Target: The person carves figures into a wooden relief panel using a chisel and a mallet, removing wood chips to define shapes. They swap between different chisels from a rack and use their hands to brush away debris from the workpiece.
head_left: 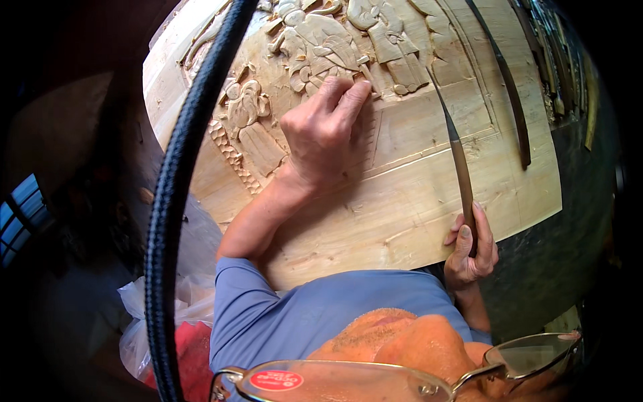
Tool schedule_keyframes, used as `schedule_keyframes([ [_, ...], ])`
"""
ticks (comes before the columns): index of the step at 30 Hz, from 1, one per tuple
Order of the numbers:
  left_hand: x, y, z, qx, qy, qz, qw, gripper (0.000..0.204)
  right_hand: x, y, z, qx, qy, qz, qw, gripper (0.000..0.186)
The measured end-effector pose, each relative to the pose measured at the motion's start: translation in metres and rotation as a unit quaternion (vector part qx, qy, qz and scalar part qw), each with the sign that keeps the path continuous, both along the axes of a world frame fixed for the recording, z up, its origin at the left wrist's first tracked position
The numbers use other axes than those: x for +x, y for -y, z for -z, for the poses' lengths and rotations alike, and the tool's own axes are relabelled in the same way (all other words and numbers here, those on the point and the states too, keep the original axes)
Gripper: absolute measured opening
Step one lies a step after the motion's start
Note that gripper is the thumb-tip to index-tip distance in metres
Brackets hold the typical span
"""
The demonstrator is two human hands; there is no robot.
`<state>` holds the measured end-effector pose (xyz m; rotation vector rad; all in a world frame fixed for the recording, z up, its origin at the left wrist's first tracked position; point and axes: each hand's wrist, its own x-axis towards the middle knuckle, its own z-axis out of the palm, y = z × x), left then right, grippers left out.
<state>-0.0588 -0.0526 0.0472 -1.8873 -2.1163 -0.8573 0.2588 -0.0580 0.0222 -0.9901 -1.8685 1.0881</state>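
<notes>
A pale wooden panel (429, 181) carved with figures in relief lies in front of me. My left hand (325, 127) rests on the carving beside a robed figure (325, 43), its fingers bent and closed with the tips down on the wood. Whatever they may pinch is hidden under the hand. Near the panel's front right edge, my right hand (472, 251) grips the lower end of a carving chisel's brown handle (462, 174). The chisel's thin dark blade points away from me, its tip close to a carved figure's base (406, 84).
A second long, dark tool (510, 87) lies on the panel's right side. Several more carving tools (552, 60) sit in a row at the far right, on a dark surface (569, 201). A thick braided black cord (177, 174) crosses the left side. A clear plastic bag (137, 321) is at lower left.
</notes>
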Motion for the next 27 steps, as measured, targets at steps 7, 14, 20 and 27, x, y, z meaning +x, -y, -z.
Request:
schedule_keyframes([
  [7, -0.013, -0.005, 0.009, -0.054, -0.029, 0.077, 0.995, 0.012, 0.003, 0.002, 0.000, -0.052, -0.040, 0.014, 0.998, 0.038],
  [14, 0.033, 0.067, -0.020, -0.147, 0.135, 0.304, 0.932, 0.041, 0.014, -0.018, -0.015, -0.237, -0.152, 0.113, 0.953, 0.042],
  [20, 0.031, 0.092, 0.008, -0.064, 0.066, 0.247, 0.965, 0.039, 0.038, -0.050, -0.017, -0.293, -0.261, -0.003, 0.920, 0.043],
  [27, 0.023, 0.076, 0.010, -0.075, 0.118, 0.251, 0.958, 0.038, 0.043, -0.083, -0.031, -0.174, -0.267, 0.027, 0.948, 0.047],
])
